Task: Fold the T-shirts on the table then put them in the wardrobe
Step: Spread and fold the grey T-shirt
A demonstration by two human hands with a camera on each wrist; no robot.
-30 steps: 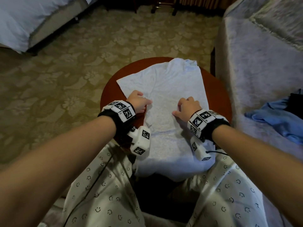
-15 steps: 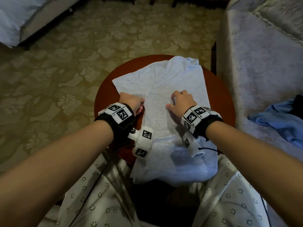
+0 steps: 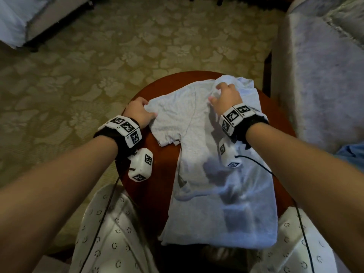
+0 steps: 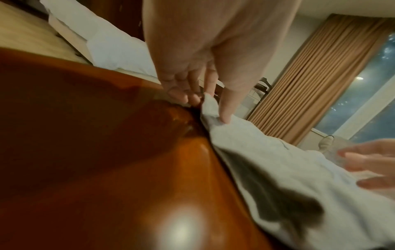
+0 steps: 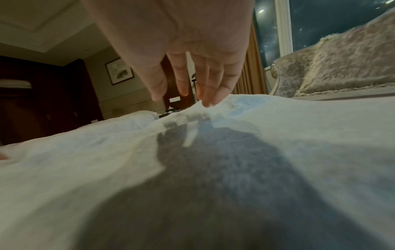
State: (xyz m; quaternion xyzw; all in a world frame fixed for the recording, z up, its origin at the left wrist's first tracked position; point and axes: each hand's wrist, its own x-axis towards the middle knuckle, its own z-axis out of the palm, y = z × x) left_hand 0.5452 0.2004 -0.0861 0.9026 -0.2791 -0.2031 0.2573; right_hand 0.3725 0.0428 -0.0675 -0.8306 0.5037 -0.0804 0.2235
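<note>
A light grey T-shirt (image 3: 206, 174) lies spread on the round red-brown table (image 3: 161, 154), its hem hanging over the near edge. My left hand (image 3: 140, 112) is at the outer edge of the left sleeve. In the left wrist view, the left hand (image 4: 205, 106) pinches that edge of the T-shirt (image 4: 278, 169) between thumb and fingers. My right hand (image 3: 225, 95) rests near the collar at the far end. In the right wrist view, the right hand (image 5: 192, 96) has straight fingers, with the tips touching the T-shirt (image 5: 235, 169).
A grey upholstered sofa (image 3: 325, 75) stands close on the right, with a blue garment (image 3: 352, 152) lying on it. A bed corner (image 3: 19, 16) is at the far left across patterned carpet. My knees in smiley-print trousers (image 3: 118, 233) sit under the table's near edge.
Both hands have left the shirt's middle. The left has gone out to the sleeve edge and taken hold of it. The right has slid forward to the collar end.
</note>
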